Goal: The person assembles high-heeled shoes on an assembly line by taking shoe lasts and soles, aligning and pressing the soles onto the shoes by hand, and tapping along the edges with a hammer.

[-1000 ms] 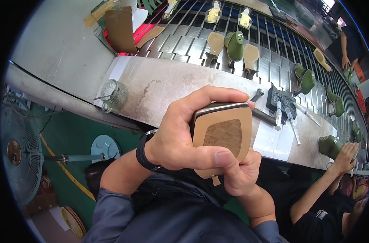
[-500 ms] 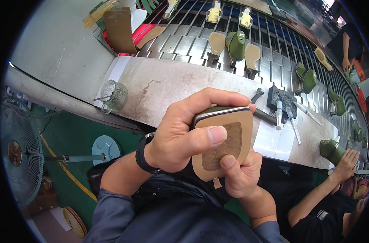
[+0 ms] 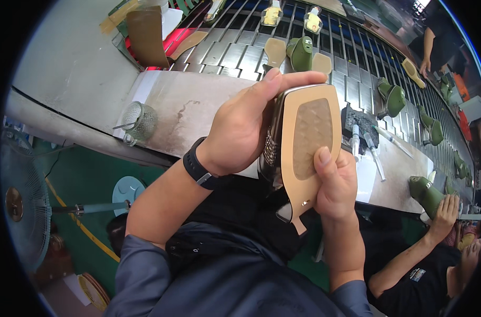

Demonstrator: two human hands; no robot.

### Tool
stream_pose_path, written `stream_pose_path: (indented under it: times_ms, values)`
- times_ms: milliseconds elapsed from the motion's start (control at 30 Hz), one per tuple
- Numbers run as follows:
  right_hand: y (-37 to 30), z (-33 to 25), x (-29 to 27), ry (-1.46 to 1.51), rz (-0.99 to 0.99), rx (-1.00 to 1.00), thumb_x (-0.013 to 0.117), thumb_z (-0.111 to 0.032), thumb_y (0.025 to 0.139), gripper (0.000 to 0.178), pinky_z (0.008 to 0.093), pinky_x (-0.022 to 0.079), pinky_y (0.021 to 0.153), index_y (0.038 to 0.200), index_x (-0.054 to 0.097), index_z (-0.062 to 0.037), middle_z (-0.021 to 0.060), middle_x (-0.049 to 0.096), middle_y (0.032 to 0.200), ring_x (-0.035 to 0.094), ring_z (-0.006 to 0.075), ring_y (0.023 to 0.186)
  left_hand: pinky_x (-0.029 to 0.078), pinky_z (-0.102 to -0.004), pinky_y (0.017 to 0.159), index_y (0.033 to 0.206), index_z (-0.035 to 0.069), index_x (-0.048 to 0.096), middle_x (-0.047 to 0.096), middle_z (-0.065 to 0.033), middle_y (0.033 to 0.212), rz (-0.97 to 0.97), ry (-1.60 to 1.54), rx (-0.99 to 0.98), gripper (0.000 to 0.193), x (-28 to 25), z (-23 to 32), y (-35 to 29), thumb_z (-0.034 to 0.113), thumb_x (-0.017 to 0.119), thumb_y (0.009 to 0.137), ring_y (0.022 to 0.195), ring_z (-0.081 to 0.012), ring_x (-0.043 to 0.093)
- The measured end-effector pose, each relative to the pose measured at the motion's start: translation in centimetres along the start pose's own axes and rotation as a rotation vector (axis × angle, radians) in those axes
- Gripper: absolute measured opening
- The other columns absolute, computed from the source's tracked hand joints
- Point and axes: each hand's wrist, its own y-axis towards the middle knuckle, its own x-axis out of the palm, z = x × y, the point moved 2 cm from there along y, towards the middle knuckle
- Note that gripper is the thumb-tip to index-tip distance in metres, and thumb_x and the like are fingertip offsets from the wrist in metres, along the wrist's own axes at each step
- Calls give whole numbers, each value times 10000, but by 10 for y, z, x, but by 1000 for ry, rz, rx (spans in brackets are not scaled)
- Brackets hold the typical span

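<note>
A shoe (image 3: 313, 132) is held up in front of me, its tan sole with a textured brown inset facing me. A shiny dark edge and a studded band show along its left side, and a narrow tan flap hangs at its lower end. My left hand (image 3: 235, 127) is curved round the left side and far end, its fingers over the top edge and its thumb off the sole's face. Gripping the lower right edge, my right hand (image 3: 338, 185) presses its thumb on the sole, with its other fingers mostly hidden behind.
Beyond the bench (image 3: 182, 105), a metal-slat conveyor carries green lasts (image 3: 301, 53) and tan soles (image 3: 275, 52). A glass jar (image 3: 140, 121) stands left; syringes (image 3: 375, 156) lie by a dark block (image 3: 356, 119). A co-worker's hand (image 3: 445, 216) holds a green last at right. A fan (image 3: 26, 201) stands left.
The shoe has risen and turned so that more of its sole shows. My left thumb has lifted off the sole. My right hand has moved up and right with the shoe.
</note>
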Motion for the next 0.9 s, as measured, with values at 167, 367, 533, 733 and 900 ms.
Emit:
stream_pose_path:
  times_ms: [167,367,533,733,900]
  values:
    - [4,0,-3,113,14,0,517,-310,1109,450,384,651,731,1230,620,111,212,754,989,768,278,792,500,-365,1092,1496,-60,487,655,-184,1362,2,35,-15,692,2,0,5,501,300,1136,1244,-221,648]
    - [7,-1,-7,25,60,-42,491,-291,1120,426,359,644,715,1197,646,99,203,756,970,764,254,767,529,-311,1032,1487,-69,490,673,-151,1326,-89,330,110,662,-9,-2,14,474,322,1147,1190,-170,665]
    - [14,-5,-8,-19,36,-48,483,-291,1126,427,335,633,697,1169,666,92,186,759,934,761,231,762,526,-303,1029,1506,-71,461,672,-141,1325,-114,347,142,673,-15,-7,20,481,328,1144,1197,-165,662]
    - [16,-4,-7,9,62,-83,493,-271,1127,395,319,624,734,1173,685,71,168,763,992,752,201,802,482,-303,1071,1547,-55,406,651,-127,1352,-106,377,180,689,-20,-12,21,495,375,1133,1244,-159,622]
    - [15,-10,-7,-54,87,-89,538,-269,1112,373,287,590,765,1181,699,61,135,765,1032,733,158,864,399,-352,1168,1578,-53,349,528,-168,1517,-166,373,179,676,-24,-9,9,393,514,1099,1391,-216,516]
